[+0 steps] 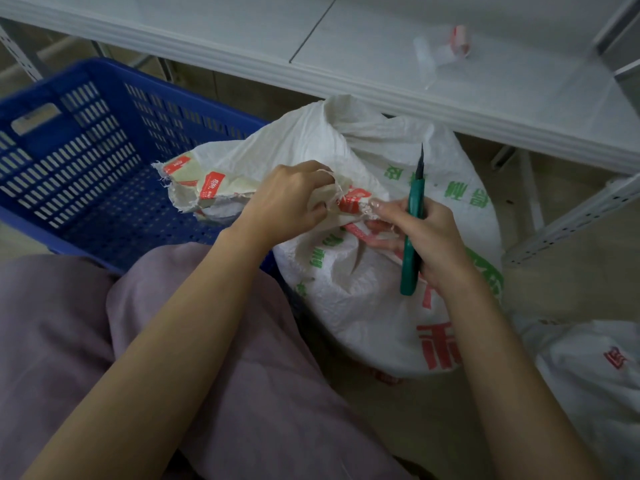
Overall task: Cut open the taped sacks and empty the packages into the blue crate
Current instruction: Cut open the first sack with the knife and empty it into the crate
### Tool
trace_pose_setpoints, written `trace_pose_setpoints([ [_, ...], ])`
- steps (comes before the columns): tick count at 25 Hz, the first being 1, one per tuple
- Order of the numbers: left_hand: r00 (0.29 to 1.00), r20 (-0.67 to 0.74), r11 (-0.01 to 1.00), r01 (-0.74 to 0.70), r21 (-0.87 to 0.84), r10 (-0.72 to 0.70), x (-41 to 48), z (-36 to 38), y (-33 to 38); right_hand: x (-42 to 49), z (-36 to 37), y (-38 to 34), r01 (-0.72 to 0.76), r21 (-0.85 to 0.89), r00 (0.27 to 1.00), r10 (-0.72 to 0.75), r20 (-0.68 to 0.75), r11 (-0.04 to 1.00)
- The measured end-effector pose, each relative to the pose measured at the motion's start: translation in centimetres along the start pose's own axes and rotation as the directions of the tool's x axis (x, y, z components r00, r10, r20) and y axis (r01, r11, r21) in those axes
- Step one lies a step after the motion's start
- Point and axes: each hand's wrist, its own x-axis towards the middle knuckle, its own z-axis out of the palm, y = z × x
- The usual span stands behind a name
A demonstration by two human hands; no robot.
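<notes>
Along the bottom of the frame lies the person's lap in lilac trousers (207, 341), both bare forearms reaching up from it toward the centre. The left hand (287, 199) has its fingers curled round the bunched, taped mouth of the white woven sack (367, 306), which sits at centre right, just beside the knees. The right hand (429, 237) grips a green utility knife (411, 237) with the blade pointing up and away; its thumb seems to press on the torn red-and-cream tape (353, 202) as well, though the folds hide the contact. A second white sack (588, 375) lies at the lower right. The blue crate (86, 150) stands at the upper left, the sack's torn mouth hanging over its near rim. Across the top runs a white shelf (381, 64) with a crumpled scrap of tape (450, 43) on it.
</notes>
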Motion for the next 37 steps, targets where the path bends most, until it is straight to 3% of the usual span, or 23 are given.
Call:
trace_pose_setpoints([
  [3,0.997,-0.069,0.999,0.019,-0.027,-0.021,0.3,0.3,0.4,0.2,0.4,-0.7,0.096,-0.161,0.991,-0.109,-0.073,0.982],
  [7,0.975,-0.163,0.989,0.147,-0.034,-0.150,0.5,0.4,0.7,1.0,1.1,-0.7,0.134,-0.298,0.981,-0.169,-0.092,0.945],
  [11,0.965,-0.151,0.973,0.224,0.046,-0.215,0.9,1.2,1.2,1.9,2.0,0.2,0.064,-0.168,0.973,-0.100,-0.210,0.984],
  [15,0.976,-0.068,0.977,0.208,0.049,-0.204,1.0,1.8,1.2,2.6,2.0,1.1,-0.004,-0.099,0.957,-0.025,-0.289,0.995],
  [20,0.989,0.035,0.984,0.141,0.107,-0.145,0.8,2.1,0.9,3.2,1.1,1.4,-0.047,-0.227,0.980,0.002,-0.197,0.973],
  [27,0.985,0.036,0.983,0.168,0.074,-0.171,1.2,2.7,0.9,0.7,-2.1,-1.9,0.076,-0.420,0.990,-0.118,-0.076,0.904],
  [31,0.984,0.074,0.986,0.156,0.063,-0.161,1.9,3.0,1.1,-0.4,-4.8,-4.2,-0.038,-0.411,0.997,0.062,0.044,0.911],
  [32,0.984,0.079,0.986,0.153,0.065,-0.158,2.1,3.0,1.2,-0.5,-5.1,-4.4,-0.032,-0.443,0.994,0.074,0.076,0.896],
  [34,0.982,0.101,0.986,0.157,0.064,-0.163,2.6,2.9,1.1,-0.6,-5.6,-4.7,0.114,-0.603,0.985,-0.011,0.171,0.789],
  [37,0.972,0.159,0.984,0.166,0.068,-0.175,3.2,2.8,1.1,-0.9,-5.4,-5.3,0.375,-0.812,0.924,-0.111,0.366,0.448],
])
